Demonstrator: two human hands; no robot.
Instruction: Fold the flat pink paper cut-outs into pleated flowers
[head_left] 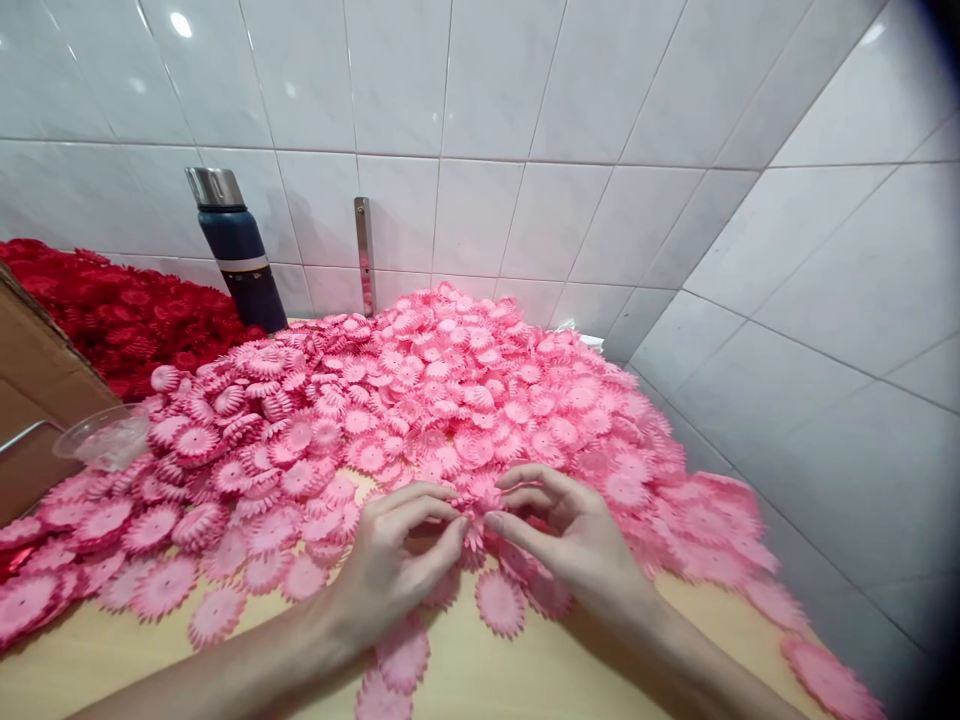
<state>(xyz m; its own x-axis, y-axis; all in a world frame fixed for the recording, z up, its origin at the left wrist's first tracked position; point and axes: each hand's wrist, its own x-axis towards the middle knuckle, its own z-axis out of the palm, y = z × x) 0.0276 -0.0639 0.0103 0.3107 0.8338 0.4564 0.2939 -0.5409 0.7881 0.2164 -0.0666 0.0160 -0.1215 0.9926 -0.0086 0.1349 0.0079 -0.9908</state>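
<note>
Between my fingertips, just above the near edge of the heap, is a small pink flower piece (475,515) with a frilled rim. My left hand (397,555) pinches it from the left with thumb and forefinger. From the other side, my right hand (574,530) grips it with thumb and bent fingers. A large heap of pink scalloped flower discs (450,385) rises right behind both hands. One loose pink disc (500,602) lies flat on the table below them, and more overlap beside my left forearm.
A dark blue steel-topped bottle (238,245) stands against the tiled wall (480,220). Dark red flower pieces (127,310) are piled at left, behind a cardboard box (45,390). A clear plastic lid or dish (105,437) rests by the box. Pale tabletop (480,670) shows in front.
</note>
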